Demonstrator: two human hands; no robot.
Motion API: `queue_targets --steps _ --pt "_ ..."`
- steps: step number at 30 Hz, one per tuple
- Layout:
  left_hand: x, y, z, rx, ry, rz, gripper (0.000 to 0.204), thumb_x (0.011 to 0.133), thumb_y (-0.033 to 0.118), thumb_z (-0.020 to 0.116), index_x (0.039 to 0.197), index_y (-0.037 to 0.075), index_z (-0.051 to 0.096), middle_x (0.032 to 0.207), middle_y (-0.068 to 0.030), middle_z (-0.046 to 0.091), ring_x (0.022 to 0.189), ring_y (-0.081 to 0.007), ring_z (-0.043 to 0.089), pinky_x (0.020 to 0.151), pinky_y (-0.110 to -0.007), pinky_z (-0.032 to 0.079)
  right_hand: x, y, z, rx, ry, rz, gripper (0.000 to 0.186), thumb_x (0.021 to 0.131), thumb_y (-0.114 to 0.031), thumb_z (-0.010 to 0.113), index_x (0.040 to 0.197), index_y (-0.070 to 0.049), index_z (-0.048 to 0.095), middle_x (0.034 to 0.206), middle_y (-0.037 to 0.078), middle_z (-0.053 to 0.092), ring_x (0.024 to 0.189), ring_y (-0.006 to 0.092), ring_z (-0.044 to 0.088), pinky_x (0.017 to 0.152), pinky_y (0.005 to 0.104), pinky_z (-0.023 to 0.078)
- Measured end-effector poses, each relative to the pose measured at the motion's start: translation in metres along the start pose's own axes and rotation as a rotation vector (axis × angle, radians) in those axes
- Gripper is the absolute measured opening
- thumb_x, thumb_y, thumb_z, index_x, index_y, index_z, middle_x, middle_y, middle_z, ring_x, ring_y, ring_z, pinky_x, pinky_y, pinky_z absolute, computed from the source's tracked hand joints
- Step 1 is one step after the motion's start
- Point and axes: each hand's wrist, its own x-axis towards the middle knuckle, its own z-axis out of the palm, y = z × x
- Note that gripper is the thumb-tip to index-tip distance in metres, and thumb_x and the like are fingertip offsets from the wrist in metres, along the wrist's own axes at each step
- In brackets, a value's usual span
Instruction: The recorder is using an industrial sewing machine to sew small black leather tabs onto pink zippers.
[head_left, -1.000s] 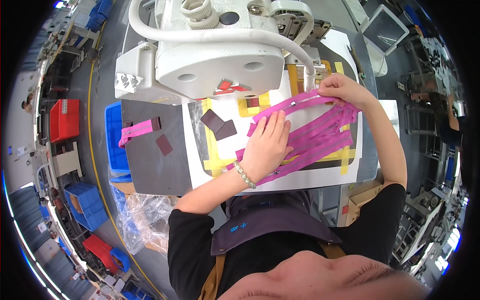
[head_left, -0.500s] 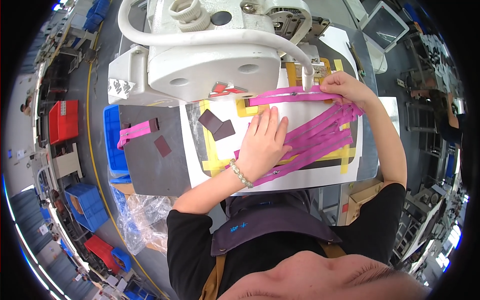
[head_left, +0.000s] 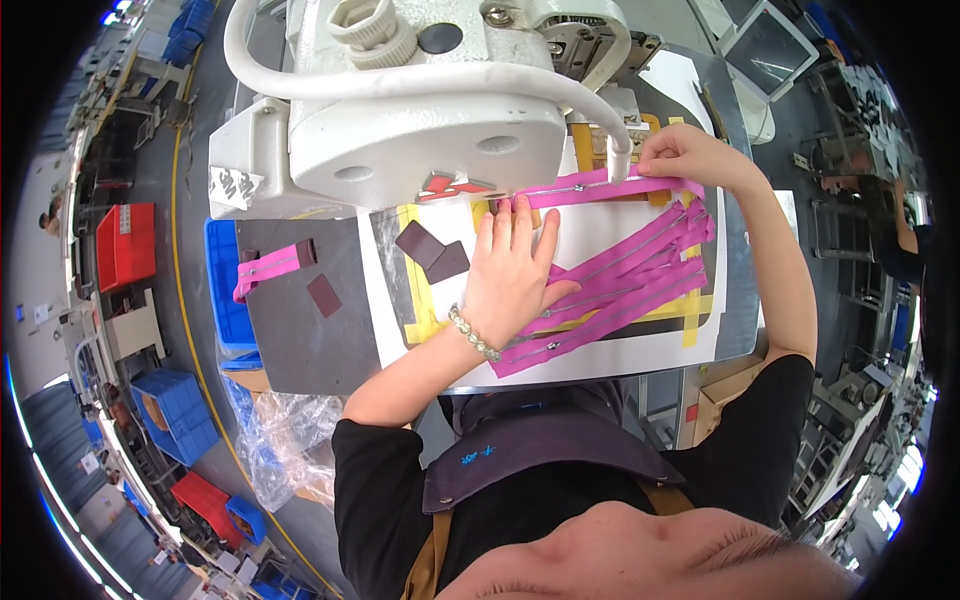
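Note:
A pink zipper [head_left: 585, 189] lies stretched crosswise at the front of a white machine head [head_left: 430, 145]. Its right end is pinched by my right hand [head_left: 690, 160]. My left hand [head_left: 512, 270] lies flat with fingers stretched out, the fingertips touching the zipper's left end just under the machine. Just where that end sits there is hidden. Several more pink zippers [head_left: 640, 265] fan out on the white work surface [head_left: 590, 235], right of my left hand. Two dark maroon patches [head_left: 420, 243] overlap to the left of that hand.
Further left on the grey table [head_left: 300, 350] are one maroon patch [head_left: 324, 296] and a pink zipper with a dark end piece [head_left: 275, 263], which hangs toward a blue bin [head_left: 228, 290]. Yellow tape [head_left: 690, 320] marks the work surface. A screen [head_left: 768, 50] stands far right.
My left hand has moved forward and slightly left, its fingertips now at the zipper's left end. My right hand still pinches the other end, and the zipper has shifted slightly.

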Motion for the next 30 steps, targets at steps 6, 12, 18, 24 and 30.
queue_targets --steps 6,12,18,24,30 --pt "-0.002 -0.001 0.001 -0.002 -0.005 -0.014 0.083 0.066 0.056 0.07 0.128 0.006 0.049 0.126 -0.0252 0.048 0.118 -0.0378 0.046 0.101 -0.05 0.03 -0.02 -0.009 0.008 -0.798 0.193 0.013 0.029 0.075 -0.029 0.07 0.078 -0.002 0.061 0.081 0.009 0.061 0.078 0.0212 0.059 0.067 0.0338 0.045" --pt "-0.006 -0.003 0.0 -0.003 -0.011 -0.021 0.079 0.067 0.053 0.071 0.127 0.007 0.051 0.128 -0.0243 0.048 0.119 -0.0368 0.045 0.102 -0.05 0.029 0.032 -0.036 0.056 -0.26 0.415 -0.259 0.024 0.074 -0.023 0.068 0.088 -0.005 0.062 0.09 0.01 0.058 0.087 0.027 0.057 0.075 0.0363 0.045" --pt "-0.017 -0.008 -0.005 0.004 0.086 0.201 0.055 0.071 0.041 0.072 0.117 0.012 0.059 0.126 -0.0128 0.052 0.119 -0.0253 0.048 0.101 -0.044 0.032 0.078 -0.02 0.111 -0.086 0.715 -0.669 0.022 0.075 -0.003 0.061 0.096 -0.006 0.058 0.089 0.009 0.057 0.084 0.0256 0.057 0.074 0.0318 0.044" --pt "-0.022 -0.02 -0.001 0.057 0.279 0.405 0.046 0.074 0.037 0.07 0.114 0.016 0.062 0.127 -0.0078 0.053 0.12 -0.0203 0.048 0.1 -0.038 0.034 0.037 -0.031 0.102 -0.576 0.636 -0.853 0.025 0.074 0.001 0.061 0.098 -0.008 0.06 0.106 0.004 0.061 0.098 0.0258 0.056 0.085 0.0406 0.041" --pt "-0.023 -0.018 0.0 -0.125 0.046 0.221 0.057 0.073 0.042 0.07 0.121 0.012 0.057 0.134 -0.0154 0.046 0.125 -0.0273 0.044 0.101 -0.041 0.034 0.01 -0.028 0.105 -0.438 0.451 -0.604 0.031 0.075 -0.003 0.064 0.104 -0.012 0.063 0.123 0.002 0.059 0.109 0.0304 0.052 0.094 0.0426 0.039"
